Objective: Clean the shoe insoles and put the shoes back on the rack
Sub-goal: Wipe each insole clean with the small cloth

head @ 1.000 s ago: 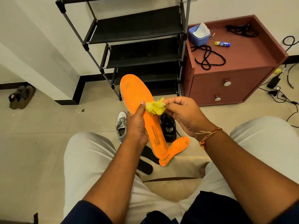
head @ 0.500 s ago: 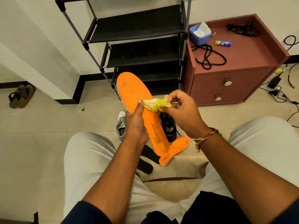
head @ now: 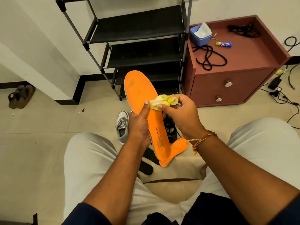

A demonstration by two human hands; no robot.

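At the middle of the frame the left hand [head: 139, 127] has its grip closed around an orange insole [head: 146, 108], fingers wrapped behind the edge and the thumb pressed flat on the printed face, so the insole stands tilted with its toe end toward the upper middle of the picture. The right hand [head: 181, 114] pinches a crumpled yellow cloth [head: 164, 100] between thumb and fingers, and the cloth lies against the insole's right edge just beside the left thumb tip. Dull dark smudges show on the toe part of the insole. Below the held one, a second orange insole [head: 177, 150] lies on the floor between the person's knees, partly hidden by the first. A grey sneaker [head: 122, 127] sits on the floor tiles just left of the left hand, and a black shoe [head: 170, 127] shows behind the right hand (mostly hidden). The black shoe rack [head: 141, 51] stands against the wall at the top centre, its visible shelves bare. At upper right a maroon cabinet [head: 235, 78] carries a blue tub [head: 200, 37] and a black cord [head: 209, 58].
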